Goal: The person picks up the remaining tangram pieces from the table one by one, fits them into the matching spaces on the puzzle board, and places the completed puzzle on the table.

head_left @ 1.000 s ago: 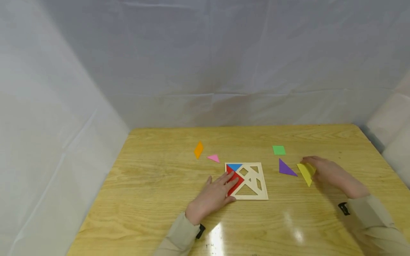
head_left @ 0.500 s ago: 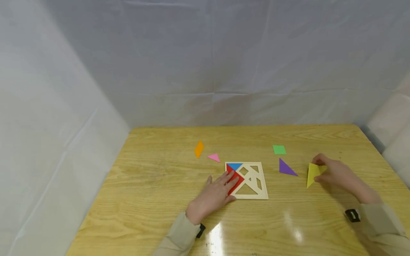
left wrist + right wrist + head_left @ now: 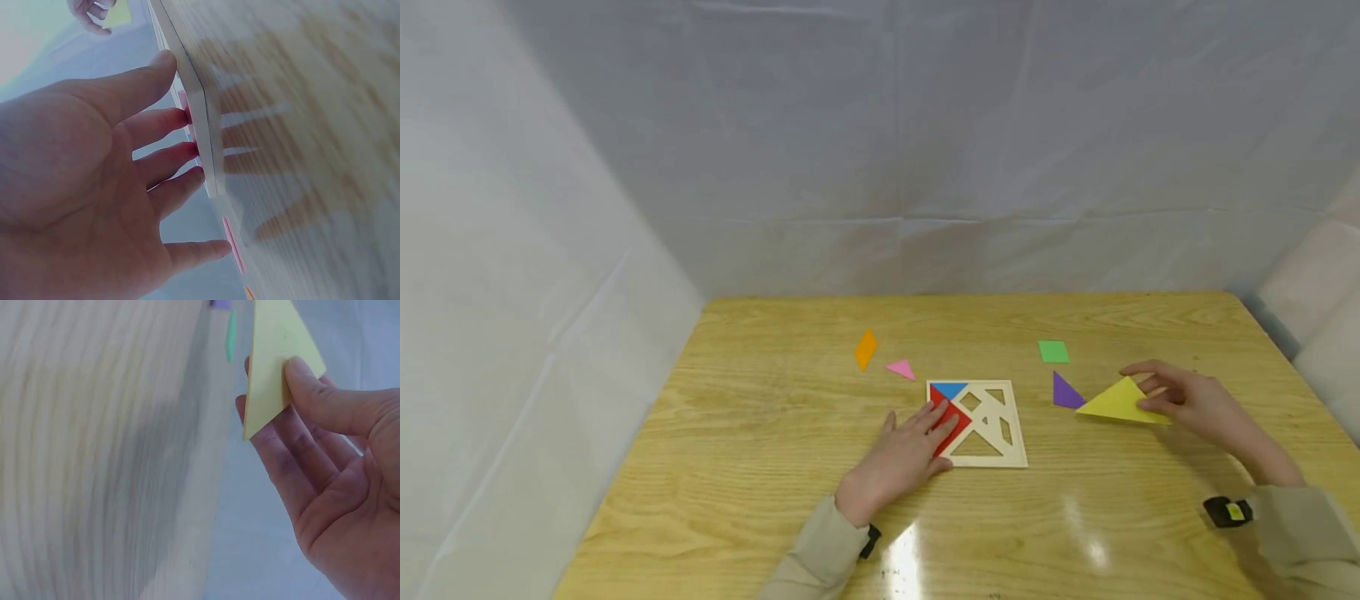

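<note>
My left hand (image 3: 904,457) rests with spread fingers on the left side of a pale wooden tangram tray (image 3: 1017,454). Under its fingertips a red triangle (image 3: 957,418) lies in the tray, with a blue triangle (image 3: 950,390) in the slot above it. Several cut-out slots at the tray's right show bare tabletop. My right hand (image 3: 1198,404) pinches a large yellow triangle (image 3: 1120,404) between thumb and fingers, raised off the table. In the right wrist view the thumb presses the face of the yellow triangle (image 3: 275,356), fingers behind. Its left tip overlaps a purple triangle (image 3: 1065,392) in the head view.
Beyond the tray to the left lie an orange parallelogram (image 3: 866,350) and a small pink triangle (image 3: 901,369). A green square (image 3: 1053,352) lies behind the purple triangle. White sheeting (image 3: 895,150) surrounds the back and sides of the wooden table (image 3: 737,417).
The right hand has lifted the yellow triangle and moved slightly right, turning it so its broad face shows and one tip points left. The left hand has stayed on the tray.
</note>
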`<action>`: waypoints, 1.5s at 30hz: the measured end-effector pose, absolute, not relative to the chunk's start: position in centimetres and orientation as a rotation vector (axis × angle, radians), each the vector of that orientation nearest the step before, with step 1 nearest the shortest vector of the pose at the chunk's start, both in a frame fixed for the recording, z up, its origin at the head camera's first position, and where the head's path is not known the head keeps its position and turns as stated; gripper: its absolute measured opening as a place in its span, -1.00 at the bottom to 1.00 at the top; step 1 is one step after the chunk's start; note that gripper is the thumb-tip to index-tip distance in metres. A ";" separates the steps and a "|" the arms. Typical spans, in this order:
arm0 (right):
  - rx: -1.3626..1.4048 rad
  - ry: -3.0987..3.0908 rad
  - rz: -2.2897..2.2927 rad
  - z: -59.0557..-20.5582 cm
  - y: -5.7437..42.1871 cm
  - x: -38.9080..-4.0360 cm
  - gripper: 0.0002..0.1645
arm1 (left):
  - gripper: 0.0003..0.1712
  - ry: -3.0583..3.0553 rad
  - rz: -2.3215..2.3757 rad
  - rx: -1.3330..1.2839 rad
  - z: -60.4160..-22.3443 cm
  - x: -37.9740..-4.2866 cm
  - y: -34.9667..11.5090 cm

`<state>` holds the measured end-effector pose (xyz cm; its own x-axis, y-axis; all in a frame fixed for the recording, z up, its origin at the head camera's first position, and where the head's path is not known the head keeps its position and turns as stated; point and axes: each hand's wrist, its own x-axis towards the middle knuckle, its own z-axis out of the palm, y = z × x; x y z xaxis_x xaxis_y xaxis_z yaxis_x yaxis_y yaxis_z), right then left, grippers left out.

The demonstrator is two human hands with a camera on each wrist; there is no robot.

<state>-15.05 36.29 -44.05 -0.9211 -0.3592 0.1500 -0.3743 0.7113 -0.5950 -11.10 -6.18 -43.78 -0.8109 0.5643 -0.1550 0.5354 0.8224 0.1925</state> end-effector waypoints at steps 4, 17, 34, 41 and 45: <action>0.624 -2.826 1.122 -43.9 35.4 -15.0 -0.47 | -0.29 2.802 0.206 0.853 -44.0 -11.2 -6.2; 0.500 -2.831 1.445 -44.0 32.5 -14.8 -0.45 | -0.29 2.806 0.203 0.860 -44.1 -11.3 -5.9; 0.634 -2.841 1.507 -43.6 27.3 -14.9 -0.50 | -0.28 2.805 0.201 0.836 -44.1 -11.3 -6.0; 0.735 -2.856 1.411 -44.0 25.0 -15.0 -0.52 | -0.28 2.807 0.202 0.837 -44.0 -11.3 -6.0; 0.778 -2.856 1.458 -43.9 23.7 -15.0 -0.52 | -0.28 2.802 0.216 0.838 -43.9 -11.3 -6.1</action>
<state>-14.96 23.74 -43.85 -0.8770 -0.4752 0.0712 -0.3363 0.5013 -0.7972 -11.27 -6.12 -43.91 -0.8166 0.5555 -0.1565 0.5249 0.8276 0.1988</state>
